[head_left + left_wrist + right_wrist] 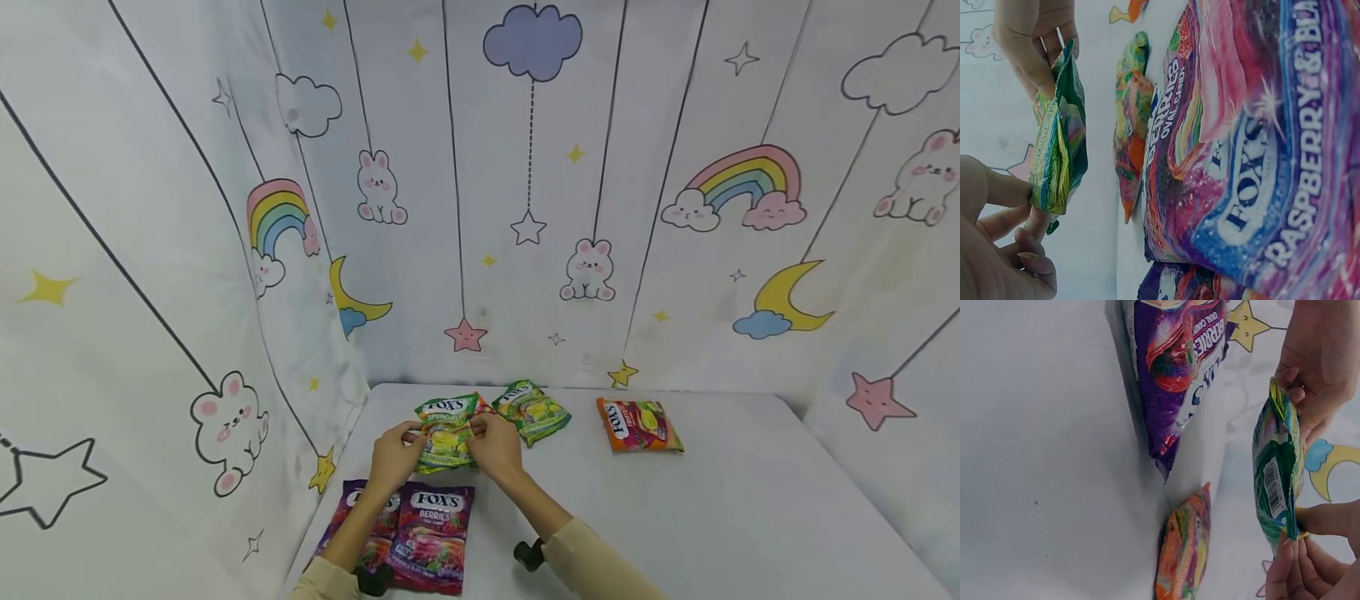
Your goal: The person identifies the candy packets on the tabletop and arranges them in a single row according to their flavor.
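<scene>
In the head view, the green packet (447, 437) is above the counter (720, 517) between left hand (395, 458) and right hand (497, 448), each pinching a side edge, logo end topmost, long axis top-to-bottom. The left wrist view shows it nearly edge-on, beyond the left hand's fingertips (1036, 220). In the right wrist view, its barcoded back angles counterward.

Your held bag (447, 442) is green and yellow; the Berries bags (432, 533), purple and red; your sleeves (592, 562), beige; the white wall (690, 275), patterned with rainbows, rabbits, stars.
</scene>
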